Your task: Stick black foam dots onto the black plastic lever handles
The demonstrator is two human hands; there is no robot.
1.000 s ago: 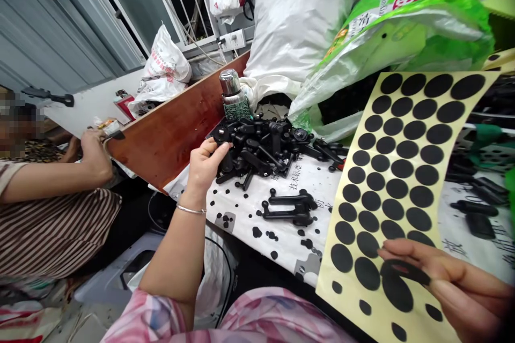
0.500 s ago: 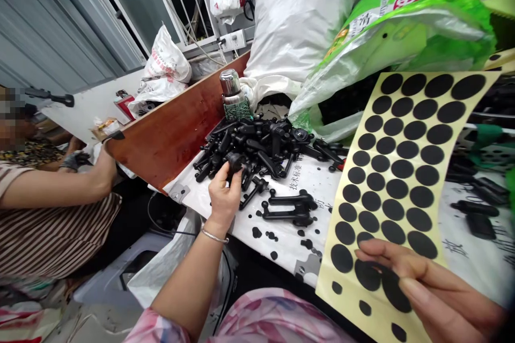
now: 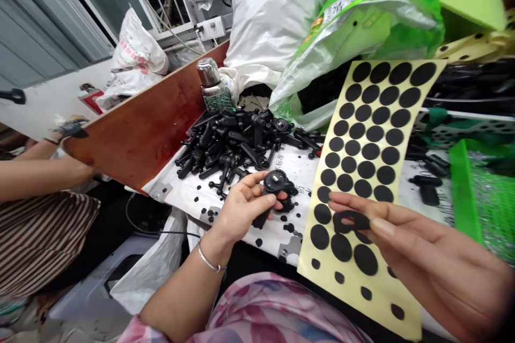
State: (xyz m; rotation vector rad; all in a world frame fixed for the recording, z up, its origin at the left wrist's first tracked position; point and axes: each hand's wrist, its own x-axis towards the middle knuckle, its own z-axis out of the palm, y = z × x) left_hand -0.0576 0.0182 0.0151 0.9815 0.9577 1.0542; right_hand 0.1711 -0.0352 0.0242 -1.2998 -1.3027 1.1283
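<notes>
My left hand [image 3: 241, 209] is closed round a black plastic part [image 3: 274, 185] with a round head, held just above the white table cover [image 3: 189, 193]. My right hand [image 3: 418, 257] pinches a black ring-shaped sticker [image 3: 350, 220] between thumb and fingers and also holds a pale yellow backing sheet [image 3: 374, 182] covered with several black round stickers. A heap of the same black plastic parts [image 3: 233, 142] lies beyond my left hand. The sticker sits a short way right of the held part.
A metal flask [image 3: 211, 86] stands behind the heap, by a brown wooden board [image 3: 137, 128]. White sacks [image 3: 277, 16] and a green bag [image 3: 362, 16] fill the back. Another person in a striped top [image 3: 40, 225] works at the left. Green trays [image 3: 475, 193] lie right.
My left hand has lifted a black part out of the heap and brought it toward me. My right hand has peeled a ring sticker off the sheet and raised it toward the part.
</notes>
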